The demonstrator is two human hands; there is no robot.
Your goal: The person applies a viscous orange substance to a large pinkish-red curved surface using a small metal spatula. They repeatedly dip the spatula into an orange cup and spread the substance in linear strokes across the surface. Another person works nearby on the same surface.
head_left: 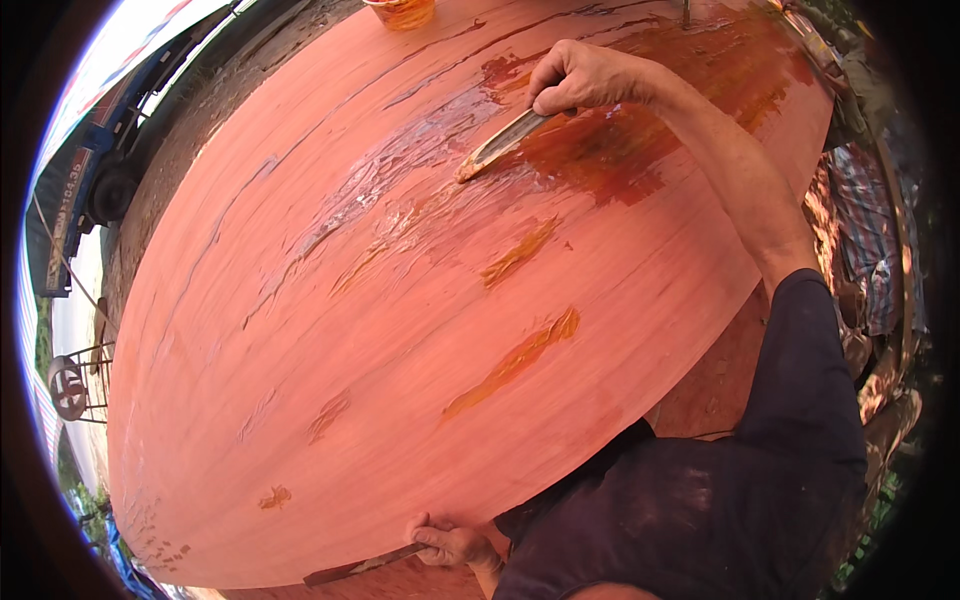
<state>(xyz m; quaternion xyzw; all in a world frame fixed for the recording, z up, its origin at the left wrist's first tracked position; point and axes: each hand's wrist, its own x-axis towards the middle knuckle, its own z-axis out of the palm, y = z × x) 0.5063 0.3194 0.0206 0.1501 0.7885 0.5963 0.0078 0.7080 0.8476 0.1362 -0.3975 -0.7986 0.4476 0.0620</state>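
On the broad reddish wood, the right hand pinches a scraper; the left hand curls at its near edge, grip unclear. Orange paste covers part; much looks bare.

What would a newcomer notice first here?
The broad pinkish-red surface filling most of the view. Next, the glossy, dark red-orange patch toward its upper right, with the right hand beside it gripping a slim, flat tool. Nearer the middle, two amber streaks stand out.
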